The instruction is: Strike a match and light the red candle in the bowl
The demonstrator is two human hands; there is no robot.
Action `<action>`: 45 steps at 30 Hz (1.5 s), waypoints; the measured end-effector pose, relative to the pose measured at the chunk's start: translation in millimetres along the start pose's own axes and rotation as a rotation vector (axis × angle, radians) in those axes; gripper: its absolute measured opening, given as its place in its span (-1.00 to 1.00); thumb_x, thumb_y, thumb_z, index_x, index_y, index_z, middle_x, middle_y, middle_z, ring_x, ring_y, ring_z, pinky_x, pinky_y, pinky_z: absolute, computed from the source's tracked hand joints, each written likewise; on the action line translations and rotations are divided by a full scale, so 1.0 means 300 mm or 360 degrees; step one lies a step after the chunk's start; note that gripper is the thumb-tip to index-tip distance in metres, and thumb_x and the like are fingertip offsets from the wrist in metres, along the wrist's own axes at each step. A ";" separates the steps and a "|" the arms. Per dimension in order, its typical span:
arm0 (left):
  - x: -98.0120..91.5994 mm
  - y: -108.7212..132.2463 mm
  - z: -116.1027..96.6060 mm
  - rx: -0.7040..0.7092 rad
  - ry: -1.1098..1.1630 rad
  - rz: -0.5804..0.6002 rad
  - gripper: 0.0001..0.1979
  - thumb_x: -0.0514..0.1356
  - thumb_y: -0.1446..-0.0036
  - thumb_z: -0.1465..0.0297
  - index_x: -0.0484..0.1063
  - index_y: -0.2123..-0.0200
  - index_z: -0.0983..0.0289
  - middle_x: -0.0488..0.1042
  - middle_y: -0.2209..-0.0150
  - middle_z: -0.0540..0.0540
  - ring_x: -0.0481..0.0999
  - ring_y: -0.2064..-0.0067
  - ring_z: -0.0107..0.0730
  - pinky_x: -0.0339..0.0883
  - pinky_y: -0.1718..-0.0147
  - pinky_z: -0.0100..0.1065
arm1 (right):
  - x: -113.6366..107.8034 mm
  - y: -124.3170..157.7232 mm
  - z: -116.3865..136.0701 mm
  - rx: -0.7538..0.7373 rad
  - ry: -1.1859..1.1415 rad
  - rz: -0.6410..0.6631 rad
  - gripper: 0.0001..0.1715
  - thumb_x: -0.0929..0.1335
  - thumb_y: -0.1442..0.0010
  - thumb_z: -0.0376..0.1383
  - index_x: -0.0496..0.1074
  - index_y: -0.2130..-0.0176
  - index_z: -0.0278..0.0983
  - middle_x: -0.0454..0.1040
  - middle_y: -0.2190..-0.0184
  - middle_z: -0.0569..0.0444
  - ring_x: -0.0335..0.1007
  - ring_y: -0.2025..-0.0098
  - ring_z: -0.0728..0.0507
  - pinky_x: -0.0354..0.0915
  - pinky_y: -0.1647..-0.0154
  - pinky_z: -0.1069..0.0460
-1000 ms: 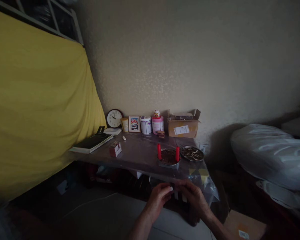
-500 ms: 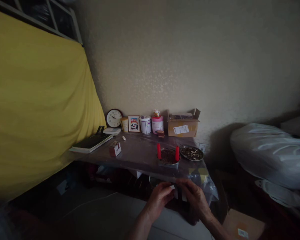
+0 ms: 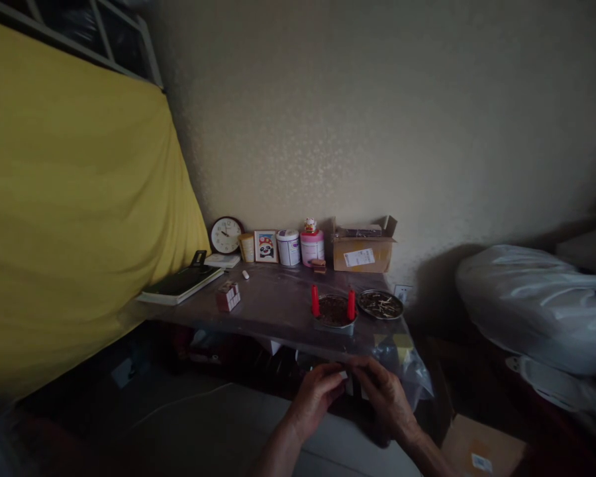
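A person's left hand (image 3: 315, 395) and right hand (image 3: 386, 392) meet just before the tabletop (image 3: 278, 311) edge, fingers curled shut on a small pale object (image 3: 344, 375), steadying it from both sides near two red candles (image 3: 315, 301).

I count 2 grips (left grip (image 3: 318, 394), right grip (image 3: 383, 395)) at 6; counter (image 3: 273, 308): 2 red candles (image 3: 315, 300), 2 dishes (image 3: 380, 304), 2 tubs (image 3: 289, 248), 1 clock (image 3: 227, 234), 1 framed pic (image 3: 265, 246), 1 box (image 3: 362, 252).
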State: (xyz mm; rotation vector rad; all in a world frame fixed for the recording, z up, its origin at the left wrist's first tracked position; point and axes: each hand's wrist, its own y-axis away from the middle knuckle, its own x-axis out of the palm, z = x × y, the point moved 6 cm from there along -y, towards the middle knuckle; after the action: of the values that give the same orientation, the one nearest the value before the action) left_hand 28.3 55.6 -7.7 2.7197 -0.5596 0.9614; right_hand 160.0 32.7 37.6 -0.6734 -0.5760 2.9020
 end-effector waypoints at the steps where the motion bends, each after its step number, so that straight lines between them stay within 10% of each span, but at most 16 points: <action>1: 0.001 -0.001 -0.001 0.0003 -0.0005 0.0007 -0.77 0.34 0.16 0.44 0.53 0.33 0.31 0.54 0.24 0.17 0.47 0.15 -0.23 0.23 0.09 -0.26 | -0.002 0.000 0.000 -0.0020 0.0009 -0.0011 -0.69 0.26 -0.15 -0.07 0.44 0.26 -0.21 0.51 0.32 0.06 0.42 0.24 -0.14 0.31 0.18 0.06; 18: -0.019 -0.002 -0.016 0.0094 -0.0023 -0.0004 -0.80 0.28 0.06 0.39 0.49 0.29 0.30 0.54 0.23 0.14 0.47 0.15 -0.27 0.23 0.09 -0.26 | -0.005 0.001 0.015 -0.0044 0.0049 -0.0089 -0.71 0.24 -0.19 -0.10 0.40 0.29 -0.25 0.49 0.36 0.04 0.41 0.30 -0.12 0.30 0.25 0.05; 45: -0.020 -0.009 -0.049 0.0228 -0.0065 -0.0064 -0.81 0.28 0.05 0.35 0.47 0.31 0.28 0.53 0.28 0.09 0.48 0.18 -0.33 0.27 0.16 -0.33 | -0.048 0.009 0.163 -0.0698 0.0614 -0.0357 -0.84 0.20 -0.23 -0.37 0.35 0.25 -0.22 0.46 0.30 0.02 0.38 0.22 -0.11 0.33 0.19 -0.01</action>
State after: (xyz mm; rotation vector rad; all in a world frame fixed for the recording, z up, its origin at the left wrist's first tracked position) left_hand 16.7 64.5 -0.4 2.8707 -0.4575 0.9732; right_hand 151.2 10.9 83.0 -1.1028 -1.1550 2.3625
